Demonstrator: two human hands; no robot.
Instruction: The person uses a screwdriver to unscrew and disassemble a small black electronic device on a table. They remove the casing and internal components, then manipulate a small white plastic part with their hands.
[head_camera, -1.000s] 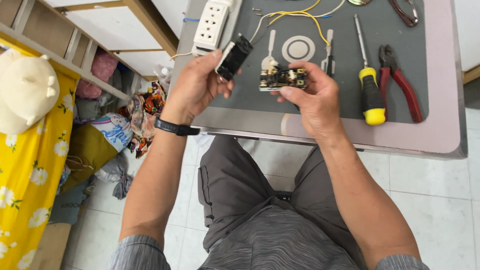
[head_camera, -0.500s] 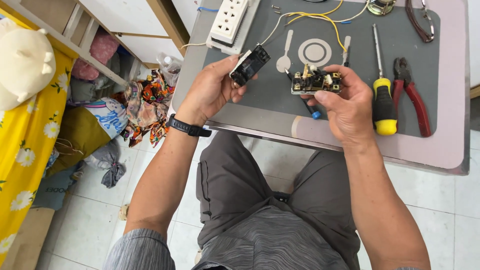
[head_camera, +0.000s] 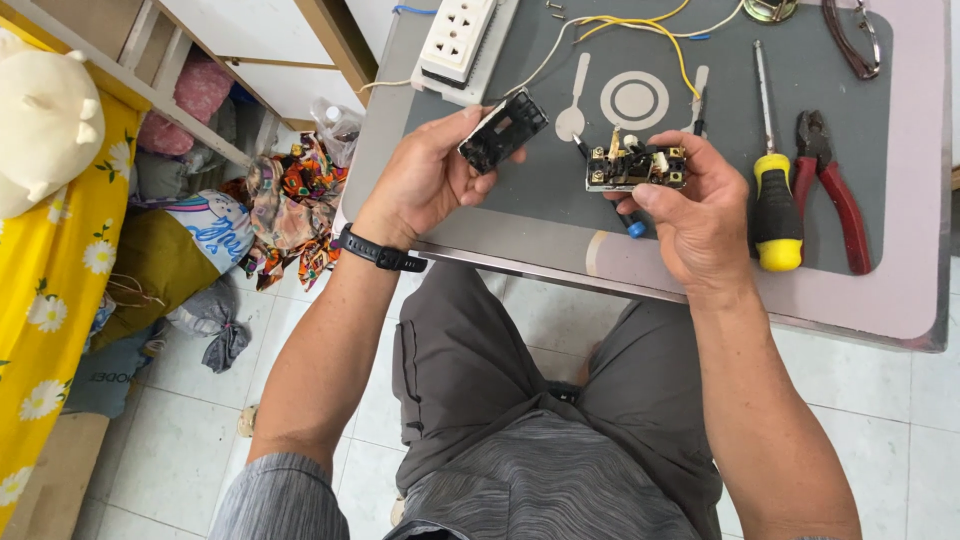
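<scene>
Nearest, the seated person's lap in grey trousers (head_camera: 500, 400) lay below the table edge (head_camera: 700, 290), with both forearms raised over it. On the left wrist sat a black wristband (head_camera: 380, 250). The left hand (head_camera: 425, 175) was curled, thumb and fingers pinched on a black rectangular cover plate (head_camera: 502, 130), held tilted just above the grey mat (head_camera: 560, 190). The right hand (head_camera: 700, 205) was likewise closed, thumb and fingertips gripping a small switch body (head_camera: 635, 165) with brass terminals showing on top, together with a thin blue-tipped tool (head_camera: 634, 227) beneath it. The two parts were held near each other, not touching. Beyond the right hand, a yellow-handled screwdriver (head_camera: 775, 205) and red-handled pliers (head_camera: 830, 185) lay side by side on the mat. Farther back, a white power strip (head_camera: 455, 40) and yellow and white wires (head_camera: 640, 22) rested at the far edge.
</scene>
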